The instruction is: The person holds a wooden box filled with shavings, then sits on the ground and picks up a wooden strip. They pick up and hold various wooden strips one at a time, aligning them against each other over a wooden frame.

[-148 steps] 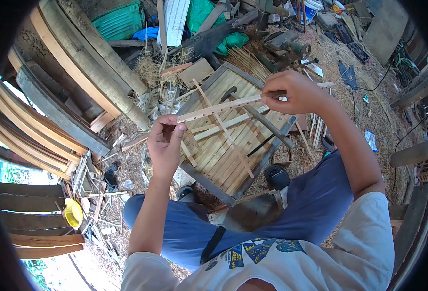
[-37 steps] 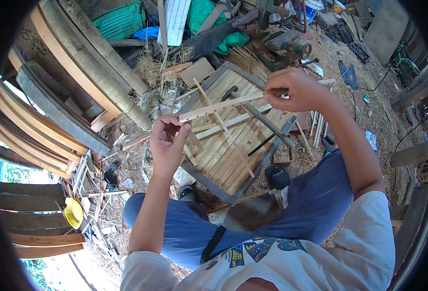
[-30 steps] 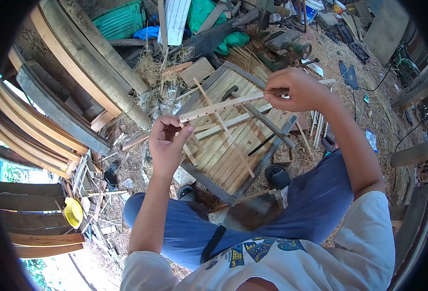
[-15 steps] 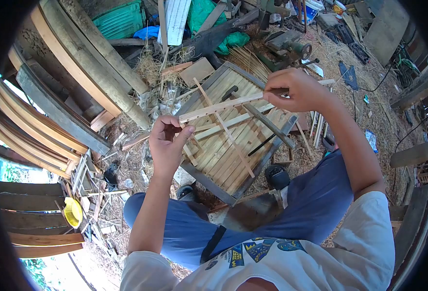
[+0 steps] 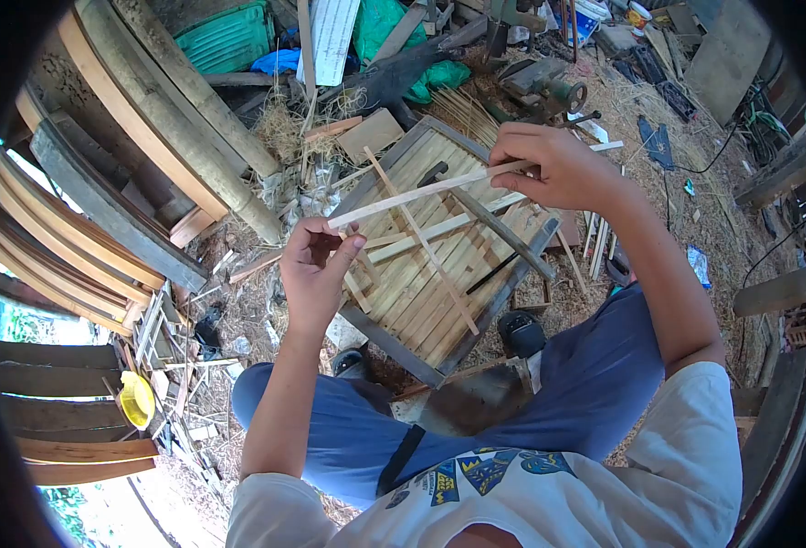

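Note:
A long, thin wooden strip (image 5: 421, 193) is held slantwise above a wooden panel, its narrow side turned up. My left hand (image 5: 316, 274) is closed at the strip's near-left end, thumb and fingers pinched around it. Farther along, my right hand (image 5: 549, 169) grips the strip from above between thumb and fingers, and the far end sticks out beyond that hand. Below lies the slatted wooden panel (image 5: 407, 320) with a dark frame. On it rest a hammer (image 5: 499, 228), a thin crossing wooden slat (image 5: 435, 260) and a dark slender rod (image 5: 492, 272).
Curved wooden beams (image 5: 138, 119) lean at the left, near a yellow bowl (image 5: 137, 400). A green metal vise-like tool (image 5: 549, 91) stands beyond the panel. Several wood scraps and shavings cover the ground. A dark cable (image 5: 709, 169) runs at the right.
The strip has rolled about its length, so the face with a row of small holes no longer shows. Its left end has shifted slightly left, and my right hand has turned a little.

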Available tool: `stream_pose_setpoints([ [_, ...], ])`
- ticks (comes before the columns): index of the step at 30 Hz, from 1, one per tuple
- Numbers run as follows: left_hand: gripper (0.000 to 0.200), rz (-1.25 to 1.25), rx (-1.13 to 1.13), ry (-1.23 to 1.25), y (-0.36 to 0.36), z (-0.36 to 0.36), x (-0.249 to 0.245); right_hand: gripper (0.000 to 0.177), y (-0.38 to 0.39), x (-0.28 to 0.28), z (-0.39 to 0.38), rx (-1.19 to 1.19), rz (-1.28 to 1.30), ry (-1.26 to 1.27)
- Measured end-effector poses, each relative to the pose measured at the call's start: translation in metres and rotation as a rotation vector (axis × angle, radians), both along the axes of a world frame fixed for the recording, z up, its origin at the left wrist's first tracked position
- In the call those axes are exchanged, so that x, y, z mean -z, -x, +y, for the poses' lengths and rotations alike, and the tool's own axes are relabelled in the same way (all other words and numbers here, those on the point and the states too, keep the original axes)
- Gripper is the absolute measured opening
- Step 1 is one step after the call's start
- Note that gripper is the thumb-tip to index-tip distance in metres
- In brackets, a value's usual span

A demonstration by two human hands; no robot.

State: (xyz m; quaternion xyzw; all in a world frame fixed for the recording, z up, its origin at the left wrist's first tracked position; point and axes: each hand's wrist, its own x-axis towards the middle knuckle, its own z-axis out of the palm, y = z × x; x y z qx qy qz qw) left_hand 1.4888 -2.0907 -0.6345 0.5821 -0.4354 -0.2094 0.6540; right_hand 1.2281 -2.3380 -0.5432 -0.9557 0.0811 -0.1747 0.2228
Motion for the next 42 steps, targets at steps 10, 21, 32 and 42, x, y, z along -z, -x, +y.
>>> stream_pose_setpoints([
  [10,0.015,-0.045,0.019,-0.005,-0.001,0.000,0.001,0.024,0.000,0.007,-0.007,-0.005,-0.059,0.049],
  [21,0.014,-0.010,0.008,-0.013,0.000,0.000,0.000,0.023,0.001,0.006,-0.007,0.037,-0.029,0.061],
  [32,0.018,-0.017,0.027,0.009,-0.001,-0.002,-0.001,0.022,-0.001,0.015,-0.011,0.035,-0.028,0.104],
  [42,0.017,0.010,0.025,0.006,0.006,-0.001,-0.006,0.030,-0.001,0.011,-0.003,0.042,0.048,-0.004],
])
